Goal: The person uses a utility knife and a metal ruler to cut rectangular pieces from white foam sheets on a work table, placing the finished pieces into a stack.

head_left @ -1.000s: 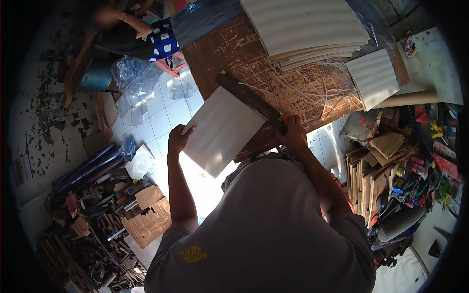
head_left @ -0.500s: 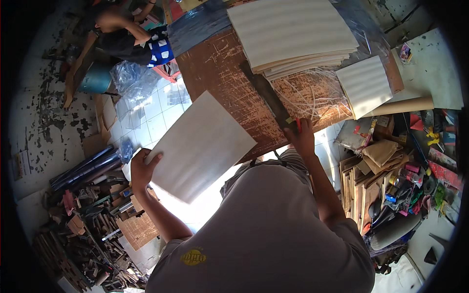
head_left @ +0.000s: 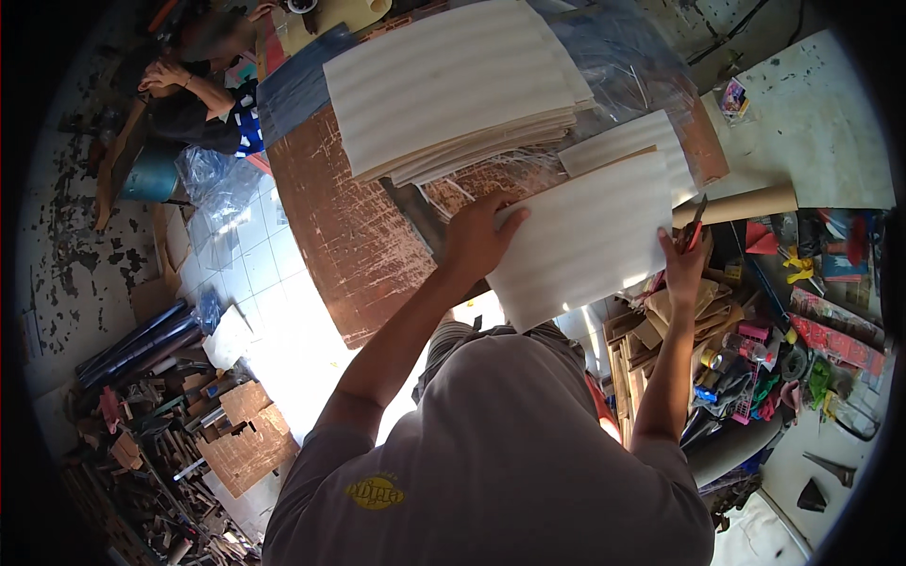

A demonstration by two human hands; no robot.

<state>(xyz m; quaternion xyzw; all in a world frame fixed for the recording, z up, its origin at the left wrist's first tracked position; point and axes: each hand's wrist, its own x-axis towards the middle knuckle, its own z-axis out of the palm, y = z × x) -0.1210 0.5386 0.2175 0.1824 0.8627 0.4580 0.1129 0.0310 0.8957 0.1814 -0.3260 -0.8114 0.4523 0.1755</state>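
Observation:
My left hand grips the upper left edge of a pale rectangular sheet, thumb on top. The sheet is tilted over the table's near edge, its far end overlapping a smaller stack of pale sheets. In my right hand is a red-handled utility knife, blade pointing away from me. The right thumb is at the sheet's right edge. Beyond my left hand lies a tall stack of larger pale sheets. A dark flat strip lies on the worn brown table, partly hidden by my left arm.
Clear plastic film lies behind the stacks. A cardboard tube is right of the table. Wood offcuts are heaped at the left, cardboard and tools at the right. Another person sits at the far left.
My left hand has carried the sheet from the left over to the right, up to the smaller stack. The right hand has lifted the knife off the dark strip and moved right.

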